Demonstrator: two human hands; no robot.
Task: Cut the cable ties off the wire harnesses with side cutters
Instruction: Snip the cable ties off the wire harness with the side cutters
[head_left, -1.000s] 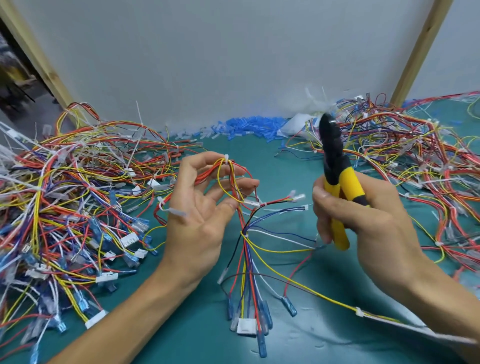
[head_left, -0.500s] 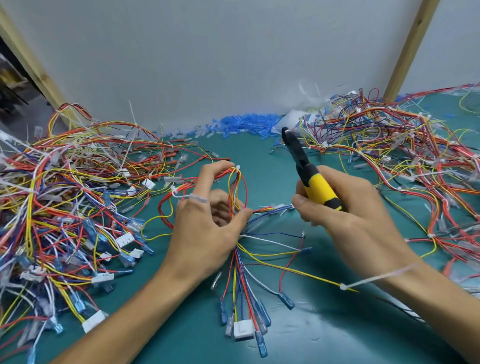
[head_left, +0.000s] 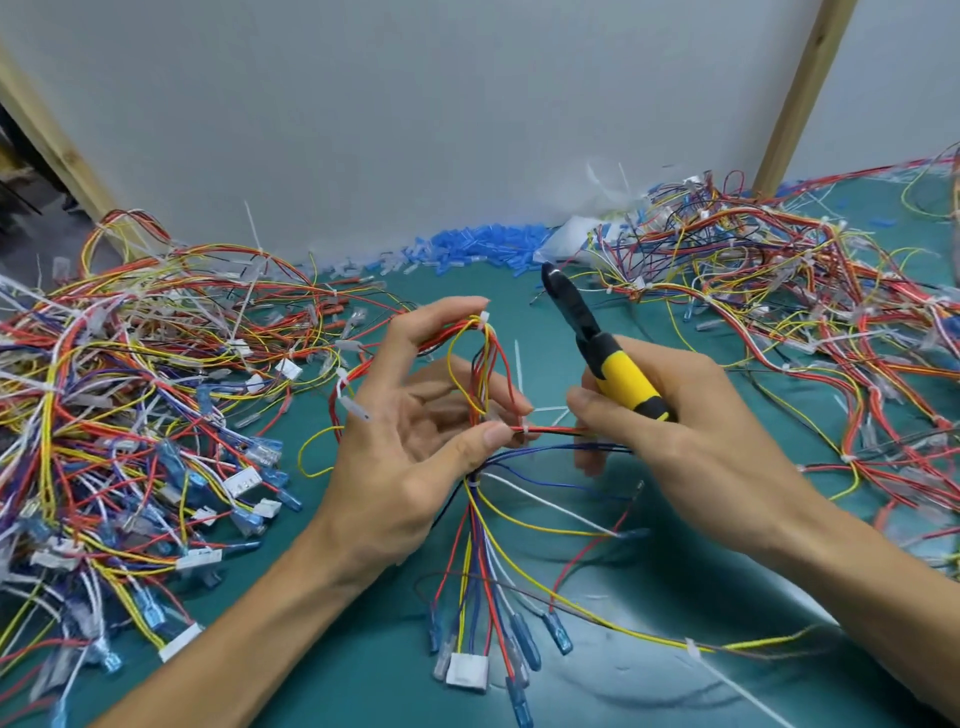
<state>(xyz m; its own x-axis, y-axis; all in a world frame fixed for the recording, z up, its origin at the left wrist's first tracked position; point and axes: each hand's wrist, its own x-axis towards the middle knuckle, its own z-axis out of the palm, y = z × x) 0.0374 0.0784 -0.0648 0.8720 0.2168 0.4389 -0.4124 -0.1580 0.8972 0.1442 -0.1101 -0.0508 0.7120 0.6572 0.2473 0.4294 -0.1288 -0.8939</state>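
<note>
At the far left a heap of wire harnesses covers the bench from the wooden post down to the lower corner, its blue terminals and white connectors spilling toward the middle; their labels are too small to read. Only a narrow teal strip separates this heap from the left hand. That hand's grip is pinched on the harness being worked: the index finger props up a loop of red and yellow wires bound at the top by a white cable tie, and the thumb presses a red and black strand, with a second small tie, against the other fingers. The harness's loose ends fan down toward the near edge, ending in blue terminals and a white plug. The most open bench lies here, in the centre and behind the hands up to the grey wall, where a drift of blue sleeves lies. The right hand is wrapped around the yellow handles of the side cutters, black nose raised up and left, clear of the wires; its fingertips touch the red and black strand. A second tangled heap crowds the bench to the right.
</note>
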